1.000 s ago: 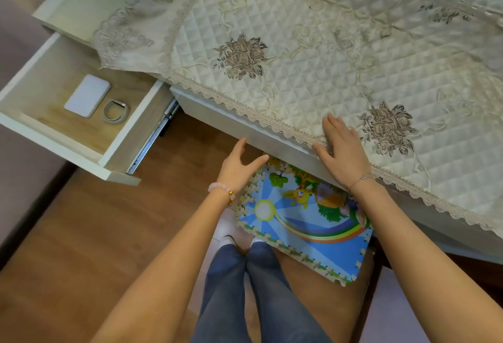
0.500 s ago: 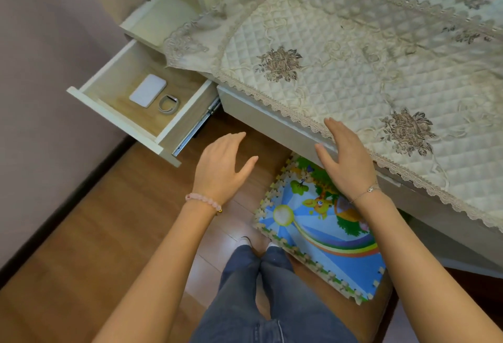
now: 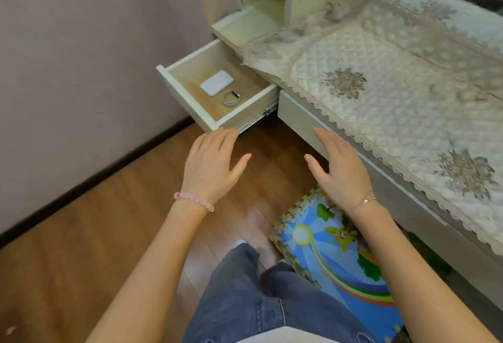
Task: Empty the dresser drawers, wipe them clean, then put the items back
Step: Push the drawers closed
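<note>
A white dresser drawer (image 3: pixel 187 100) stands pulled out at the left end of the dresser. On its wooden bottom lie a flat white rectangular device (image 3: pixel 217 83) and a grey wristband (image 3: pixel 230 98). My left hand (image 3: pixel 211 164) hovers open just in front of the drawer's near corner, fingertips close to its front panel, holding nothing. My right hand (image 3: pixel 339 168) is open too, fingers spread in front of the closed middle drawer front (image 3: pixel 296 115), below the cloth's lace edge.
A quilted cream cloth (image 3: pixel 394 103) with lace trim covers the dresser top. A colourful foam play mat (image 3: pixel 340 258) lies on the wooden floor under the dresser. A pale wall (image 3: pixel 81 56) with dark skirting stands left. My jeans-clad legs are below.
My view has swung left and back, so the open drawer now sits mid-frame. My right hand has come off the cloth edge, and my left hand has moved toward the open drawer.
</note>
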The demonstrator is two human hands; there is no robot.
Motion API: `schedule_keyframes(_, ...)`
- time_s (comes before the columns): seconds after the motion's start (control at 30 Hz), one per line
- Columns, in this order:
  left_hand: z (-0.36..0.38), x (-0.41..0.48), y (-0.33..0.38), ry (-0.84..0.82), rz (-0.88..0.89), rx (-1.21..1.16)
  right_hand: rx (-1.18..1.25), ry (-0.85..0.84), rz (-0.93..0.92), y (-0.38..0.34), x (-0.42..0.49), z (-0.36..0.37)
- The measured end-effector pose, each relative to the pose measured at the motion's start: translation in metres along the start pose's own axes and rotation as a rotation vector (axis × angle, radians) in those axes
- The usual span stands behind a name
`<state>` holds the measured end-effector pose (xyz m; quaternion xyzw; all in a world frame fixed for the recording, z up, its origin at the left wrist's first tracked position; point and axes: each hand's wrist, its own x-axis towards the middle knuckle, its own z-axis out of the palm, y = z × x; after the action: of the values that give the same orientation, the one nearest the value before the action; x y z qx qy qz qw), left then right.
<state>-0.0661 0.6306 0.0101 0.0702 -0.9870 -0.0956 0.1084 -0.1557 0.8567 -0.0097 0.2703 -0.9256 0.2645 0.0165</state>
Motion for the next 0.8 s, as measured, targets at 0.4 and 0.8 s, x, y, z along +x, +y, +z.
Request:
schedule_keyframes(0.4,-0.026,-0.006,-0.092,0.022,-0.145,0.019,-0.04,-0.115,-0.096,-0.085,0.053,0.047)
schedule_keyframes(0.8,-0.041,0.038,-0.219,-0.058,-0.04,-0.023,-0.039,-0.032,0.054,-0.172,0.112,0.112)
